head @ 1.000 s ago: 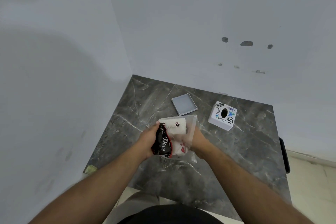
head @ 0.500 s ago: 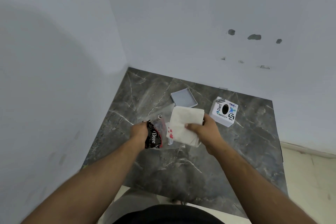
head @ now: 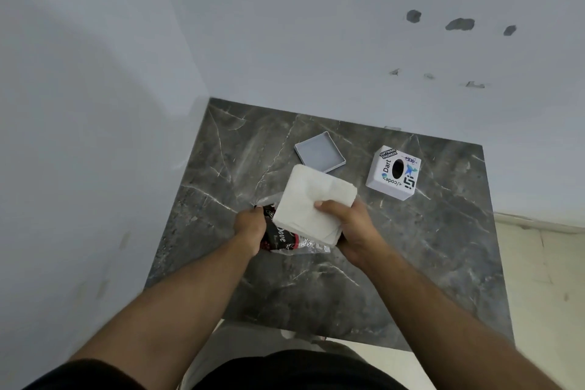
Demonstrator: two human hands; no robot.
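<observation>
My right hand (head: pixel 351 225) grips a white square stack of tissues (head: pixel 311 203), thumb on top, held tilted above the dark marble table (head: pixel 411 247). My left hand (head: pixel 250 225) holds a crumpled clear plastic wrapper with black and red "Dove" print (head: pixel 281 239), partly hidden under the tissues. A white cube-shaped tissue box with stickers and an oval hole (head: pixel 394 171) stands at the back right. Its grey lid (head: pixel 319 152) lies upside down behind the tissues.
The table stands in a corner, with pale walls on the left and behind. A light tiled floor shows past the table's right edge and near edge.
The tissue stack has come out of the plastic wrapper in my right hand and now sits above it. My left hand has kept hold of the wrapper.
</observation>
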